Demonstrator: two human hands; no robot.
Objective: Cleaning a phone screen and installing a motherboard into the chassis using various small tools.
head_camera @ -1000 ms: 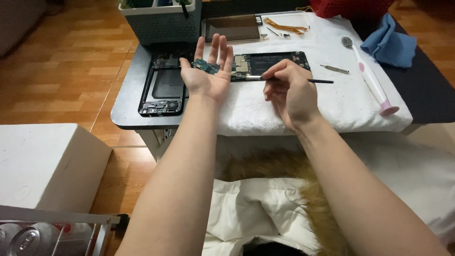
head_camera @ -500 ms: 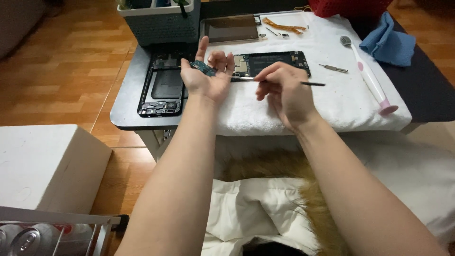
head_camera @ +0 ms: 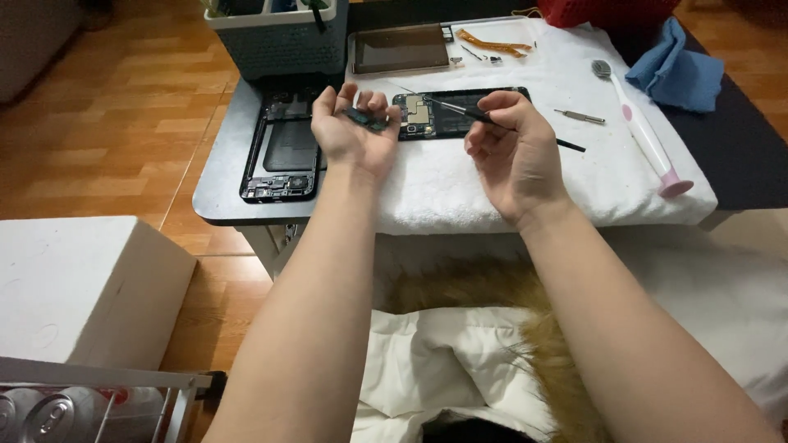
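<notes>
left hand (head_camera: pixel 351 131): cups circuit board (head_camera: pixel 366 120) | right hand (head_camera: pixel 510 152): grips tweezers (head_camera: pixel 472 112)

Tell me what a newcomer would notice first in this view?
Two bare arms reach over a white towel on a small table: the left hand, palm up, cups a small dark circuit part, and the right hand holds a thin black tool. Between them lies an opened phone body; another opened phone frame lies left of the towel, and a pink and white toothbrush at right.

home repair bench | wood floor (head_camera: pixel 123 107) | opened phone (head_camera: pixel 460 112) | towel (head_camera: pixel 509 176)
</notes>
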